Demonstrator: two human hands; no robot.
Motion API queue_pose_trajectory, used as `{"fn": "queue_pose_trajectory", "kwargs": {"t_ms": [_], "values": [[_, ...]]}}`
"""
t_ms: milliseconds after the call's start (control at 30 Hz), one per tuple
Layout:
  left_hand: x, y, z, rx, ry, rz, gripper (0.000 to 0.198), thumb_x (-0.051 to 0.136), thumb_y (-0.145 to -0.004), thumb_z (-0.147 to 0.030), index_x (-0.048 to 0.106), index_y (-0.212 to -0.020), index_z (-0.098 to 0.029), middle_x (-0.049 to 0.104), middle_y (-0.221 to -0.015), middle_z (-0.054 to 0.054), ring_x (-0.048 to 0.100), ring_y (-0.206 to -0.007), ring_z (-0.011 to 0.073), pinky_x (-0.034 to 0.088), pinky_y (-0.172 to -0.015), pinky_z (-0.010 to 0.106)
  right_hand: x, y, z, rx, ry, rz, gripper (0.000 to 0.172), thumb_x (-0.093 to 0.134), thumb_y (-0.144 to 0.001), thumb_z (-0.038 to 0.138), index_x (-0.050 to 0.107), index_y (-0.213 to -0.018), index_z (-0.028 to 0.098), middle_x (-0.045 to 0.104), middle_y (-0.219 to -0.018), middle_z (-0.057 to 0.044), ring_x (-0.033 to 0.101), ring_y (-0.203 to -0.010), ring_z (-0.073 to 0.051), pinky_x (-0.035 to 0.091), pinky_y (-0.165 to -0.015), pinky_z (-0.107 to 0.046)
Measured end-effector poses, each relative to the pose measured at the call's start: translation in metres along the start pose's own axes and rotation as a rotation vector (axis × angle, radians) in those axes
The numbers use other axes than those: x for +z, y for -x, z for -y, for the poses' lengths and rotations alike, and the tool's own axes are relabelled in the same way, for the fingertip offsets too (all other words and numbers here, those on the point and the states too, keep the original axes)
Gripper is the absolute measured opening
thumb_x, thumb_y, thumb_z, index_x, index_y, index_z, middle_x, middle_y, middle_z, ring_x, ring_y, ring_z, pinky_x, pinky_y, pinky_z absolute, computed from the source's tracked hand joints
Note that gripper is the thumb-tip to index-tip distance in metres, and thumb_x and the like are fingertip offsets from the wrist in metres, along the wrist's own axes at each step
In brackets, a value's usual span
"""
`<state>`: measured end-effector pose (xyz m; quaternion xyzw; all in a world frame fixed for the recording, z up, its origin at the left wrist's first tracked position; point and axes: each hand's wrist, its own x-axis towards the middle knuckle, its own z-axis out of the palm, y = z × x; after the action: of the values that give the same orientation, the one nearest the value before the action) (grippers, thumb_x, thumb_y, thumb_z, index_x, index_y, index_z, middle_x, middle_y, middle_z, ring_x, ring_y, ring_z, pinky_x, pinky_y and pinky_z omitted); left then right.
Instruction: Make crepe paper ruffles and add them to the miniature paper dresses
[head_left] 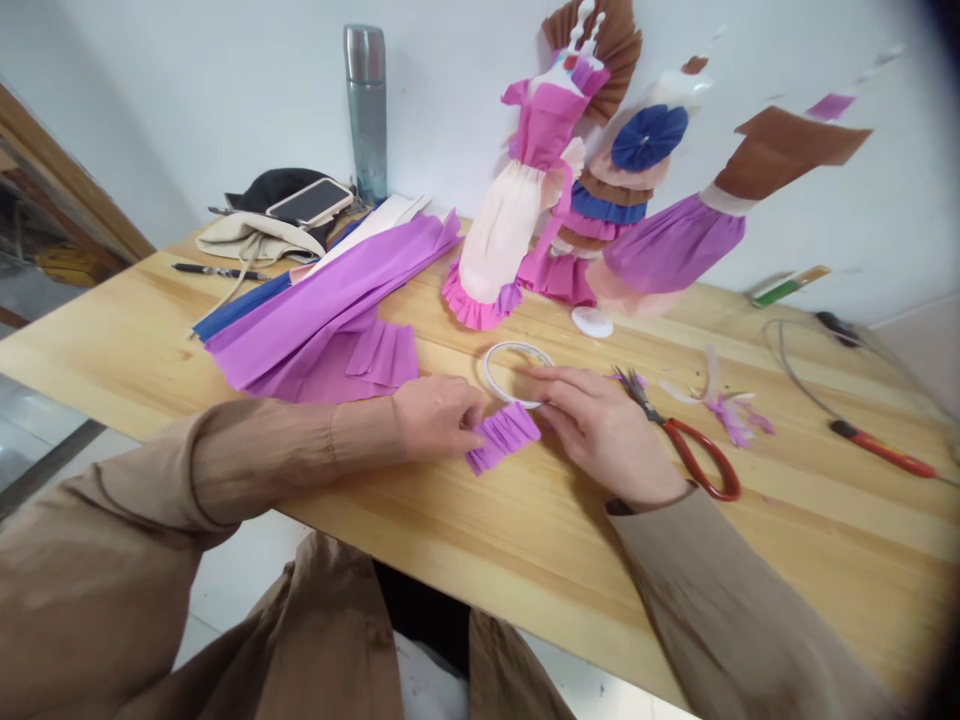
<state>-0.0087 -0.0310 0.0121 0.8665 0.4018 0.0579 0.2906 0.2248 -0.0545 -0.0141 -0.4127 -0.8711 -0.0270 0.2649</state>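
Evidently two-handed work at the tape roll [489,378], taken as landmark. The right hand [600,425], at the roll's right side, grasped its rim between thumb and fingers. The left hand [439,415], to the roll's near left, had its fingers curled, thumb and forefinger pinching one end of the pleated strip [504,437]. That purple strip sat just on the near side of the roll, its free end angled toward the right hand; whether the right fingertips also touched it could not be told. Judgement on handling: a light pinch, enough to keep the folds from springing open, seemed best; crushing them flat would likely have spoiled the ruffle, and tape, if applied, needed to lie straight along one edge without stretching the paper. The scissors [670,425] lay right of the roll, clear of the strip. Containers: a metal flask [366,120] stood upright beyond the roll and to its left, capped, contents hidden. A beige cloth pouch [259,238], also far left of the roll, lay slack beside a phone [311,202]; whether it held anything could not be seen.
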Motion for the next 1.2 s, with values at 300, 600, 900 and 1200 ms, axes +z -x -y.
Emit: {"fn": "queue_pose_trajectory", "kwargs": {"t_ms": [300, 600, 900, 1200], "values": [[-0.006, -0.017, 0.007, -0.236, 0.753, -0.079, 0.031, 0.063, -0.078, -0.014, 0.056, -0.108, -0.012, 0.060, -0.065, -0.006, 0.052, -0.049, 0.0064, 0.041, -0.046, 0.018, -0.013, -0.002, 0.007, 0.047, 0.087, -0.121, 0.014, 0.052, -0.092, 0.014, 0.066, -0.092, 0.018, 0.071, -0.090, -0.010, 0.064, -0.085, -0.026, 0.051, -0.073, -0.040], [-0.014, -0.022, 0.021, -0.266, 0.670, -0.141, 0.023, 0.065, -0.070, -0.003, 0.064, -0.092, -0.010, 0.062, -0.057, -0.005, 0.056, -0.048, 0.0064, 0.044, -0.048, 0.017, -0.010, -0.001, 0.002, 0.065, 0.038, -0.169, 0.012, 0.056, -0.088, 0.016, 0.066, -0.094, 0.020, 0.070, -0.086, -0.008, 0.066, -0.081, -0.025, 0.052, -0.068, -0.040], [-0.020, -0.015, 0.016, -0.085, 0.093, -0.308, 0.022, 0.062, -0.062, -0.005, 0.071, -0.080, -0.013, 0.062, -0.063, -0.003, 0.059, -0.063, 0.0120, 0.048, -0.068, 0.026, -0.006, -0.004, 0.002, 0.117, -0.075, -0.120, 0.014, 0.055, -0.083, 0.016, 0.067, -0.089, 0.021, 0.073, -0.088, -0.007, 0.070, -0.082, -0.024, 0.056, -0.071, -0.038], [-0.022, -0.019, 0.021, 0.073, 0.439, -0.201, 0.006, 0.060, -0.054, -0.006, 0.061, -0.056, -0.012, 0.068, -0.084, 0.003, 0.053, -0.062, 0.0073, 0.040, -0.056, 0.020, -0.014, -0.007, 0.002, 0.178, -0.239, 0.016, 0.017, 0.053, -0.078, 0.015, 0.069, -0.079, 0.021, 0.074, -0.082, -0.005, 0.068, -0.078, -0.021, 0.053, -0.074, -0.035]]}}
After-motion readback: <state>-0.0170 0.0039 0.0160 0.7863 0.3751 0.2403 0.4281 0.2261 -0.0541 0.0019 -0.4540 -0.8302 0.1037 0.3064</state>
